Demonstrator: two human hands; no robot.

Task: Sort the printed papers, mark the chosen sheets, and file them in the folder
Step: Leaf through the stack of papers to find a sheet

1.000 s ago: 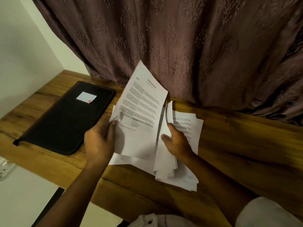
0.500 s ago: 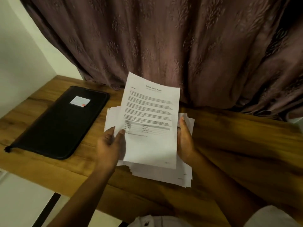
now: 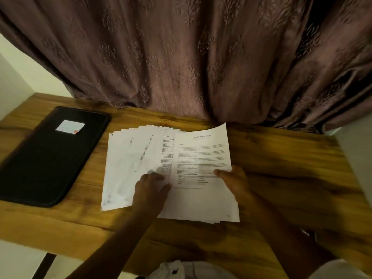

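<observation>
Sorting stage: printed papers (image 3: 128, 164) lay fanned on the desk (image 3: 281, 170) under the left hand (image 3: 151, 191) (grip unclear); right hand (image 3: 234, 183) pinched the top sheet (image 3: 201, 156). The black folder (image 3: 50, 158) lay closed alongside; marking, filing apparently pending.

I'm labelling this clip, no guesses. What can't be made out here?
Head view:
White printed top sheet: body text blurred, too small.
Fanned white sheets: overlapped, partly under the left hand.
Closed black rectangular folder: contents hidden; white label unreadable.
Right hand: fingers hidden beneath the top sheet.
</observation>
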